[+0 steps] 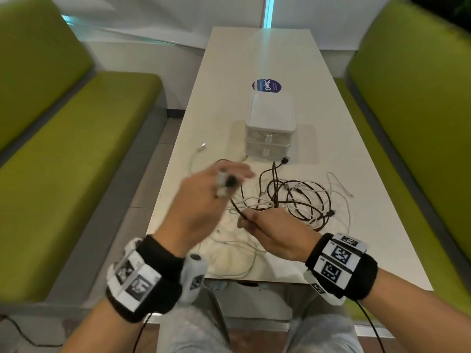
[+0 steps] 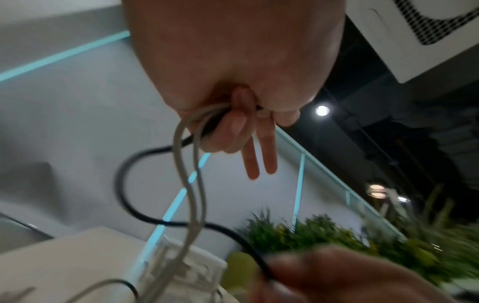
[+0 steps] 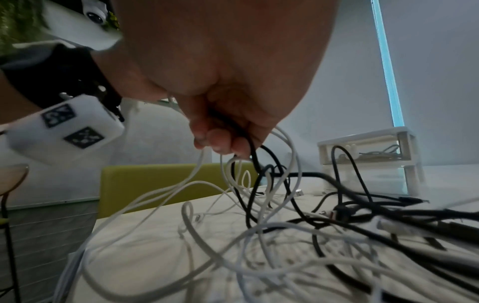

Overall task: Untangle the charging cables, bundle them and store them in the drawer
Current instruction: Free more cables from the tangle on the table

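Observation:
A tangle of black and white charging cables [image 1: 300,200] lies on the white table [image 1: 344,149], in front of a small white two-drawer unit [image 1: 270,128]. My left hand [image 1: 224,182], blurred, is raised above the table's left side. It grips a doubled white cable [image 2: 191,184] and a black cable [image 2: 122,180] in its curled fingers, while two fingers [image 2: 261,155] stick out straight. My right hand [image 1: 246,220] is lower, just before the tangle, and pinches a black cable [image 3: 252,155] that runs up to the left hand. White strands [image 3: 197,172] hang beside its fingertips [image 3: 220,141].
Both drawers of the unit [image 3: 368,160] are closed, and cables show through the top one's clear front. A round blue sticker [image 1: 266,85] lies behind the unit. Green benches [image 1: 76,149] [image 1: 413,110] flank the table. More white cable loops [image 1: 239,250] lie near the front edge.

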A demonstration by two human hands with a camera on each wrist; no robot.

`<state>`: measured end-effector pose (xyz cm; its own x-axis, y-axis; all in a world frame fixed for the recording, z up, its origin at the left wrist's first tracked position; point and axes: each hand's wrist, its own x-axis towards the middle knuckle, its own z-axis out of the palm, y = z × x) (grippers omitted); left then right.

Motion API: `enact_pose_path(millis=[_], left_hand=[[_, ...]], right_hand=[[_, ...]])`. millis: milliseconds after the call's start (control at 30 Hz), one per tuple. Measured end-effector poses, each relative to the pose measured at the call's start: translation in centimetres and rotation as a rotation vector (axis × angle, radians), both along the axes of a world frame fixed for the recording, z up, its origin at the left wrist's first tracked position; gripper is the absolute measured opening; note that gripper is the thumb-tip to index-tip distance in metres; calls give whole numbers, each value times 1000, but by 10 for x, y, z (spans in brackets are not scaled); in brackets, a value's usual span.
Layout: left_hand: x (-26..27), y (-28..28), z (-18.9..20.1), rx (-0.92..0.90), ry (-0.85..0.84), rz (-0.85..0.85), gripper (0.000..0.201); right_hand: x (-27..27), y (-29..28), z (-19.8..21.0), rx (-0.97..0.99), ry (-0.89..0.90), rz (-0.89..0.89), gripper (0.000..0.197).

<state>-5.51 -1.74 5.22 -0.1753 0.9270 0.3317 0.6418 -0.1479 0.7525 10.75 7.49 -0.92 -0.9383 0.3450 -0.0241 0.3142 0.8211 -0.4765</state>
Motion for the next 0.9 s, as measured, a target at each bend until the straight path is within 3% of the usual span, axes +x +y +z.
enact_pose_path(millis=[67, 133, 200, 300, 367, 467, 500, 533, 567, 600, 700, 733, 767, 833, 900], left_hand=[[18, 3, -16, -238, 271, -82, 38], [25, 4, -30, -336, 514, -50, 30], [20, 4, -35, -385, 498, 54, 22], [14, 4, -36, -363, 481, 73, 39], [20, 1, -29, -263, 306, -22, 46], [22, -7, 2, -25, -452, -68, 49], [19, -9, 14, 36, -640, -92, 45], [17, -11, 22, 69, -703, -103, 45], [15, -10, 26, 63, -671, -100, 48], [15, -6, 25, 2, -522, -76, 50], [18, 9, -3, -275, 297, 12, 38], [19, 12, -12, -313, 402, 48, 24], [20, 13, -19, -339, 430, 78, 11], [19, 14, -32, -335, 431, 70, 27], [21, 17, -39, -322, 428, -51, 43]], right_hand=[[-1, 0, 2, -6, 48, -3, 19], [0, 1, 5, -12, 59, -6, 23], [5, 3, 6, -61, 52, -33, 20], [10, 8, 2, -106, 83, -57, 13], [9, 9, 0, -109, 97, -55, 16], [3, 12, -3, -241, 136, -150, 30], [1, 15, -6, -281, 142, -176, 34], [0, 17, -9, -295, 121, -201, 36], [-2, 19, -11, -293, 101, -205, 37], [-4, 20, -12, -287, 77, -204, 37], [-11, 20, -7, -289, 89, -207, 31], [-13, 19, -4, -279, 83, -201, 29], [-15, 19, -5, -256, 69, -193, 30], [-16, 18, -4, -234, 70, -178, 34], [-14, 16, -5, -262, 49, -186, 27]])
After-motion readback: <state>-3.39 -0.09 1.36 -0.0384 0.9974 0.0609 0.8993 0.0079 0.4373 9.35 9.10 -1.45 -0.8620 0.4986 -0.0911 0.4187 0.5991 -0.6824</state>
